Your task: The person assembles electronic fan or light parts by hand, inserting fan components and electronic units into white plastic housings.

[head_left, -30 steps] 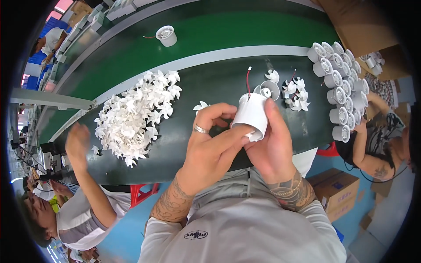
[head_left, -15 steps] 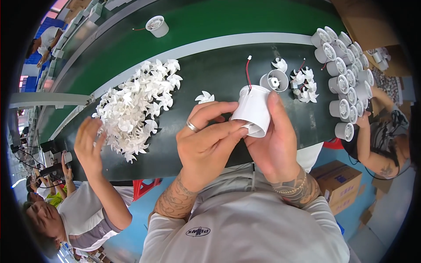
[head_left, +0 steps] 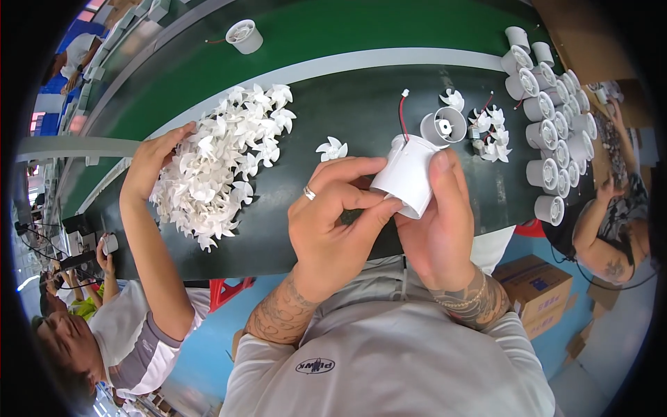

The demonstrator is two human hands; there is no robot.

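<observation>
Between my hands is a white cup-shaped fan housing (head_left: 405, 175), tilted with its open end toward me and a red wire with a white plug rising from its far end. My right hand (head_left: 445, 222) is closed around its right side. My left hand (head_left: 337, 229) is closed at the left side, with thumb and fingertips at the open rim. The inside of the housing is mostly hidden from view. Just beyond it stands another white housing (head_left: 445, 126) with a motor inside. A loose white fan blade (head_left: 332, 149) lies beyond my left hand.
A large pile of white fan blades (head_left: 215, 167) lies left, with a co-worker's hand (head_left: 149, 163) at it. Small motors with blades (head_left: 492, 132) sit right, near rows of white housings (head_left: 545, 135). One housing (head_left: 244, 37) rests on the green belt (head_left: 361, 28). Cartons (head_left: 535, 292) stand lower right.
The white blade that showed in the housing's opening is no longer visible. The left co-worker's hand has reached forward onto the blade pile. The right co-worker's hand has moved away from the housing rows.
</observation>
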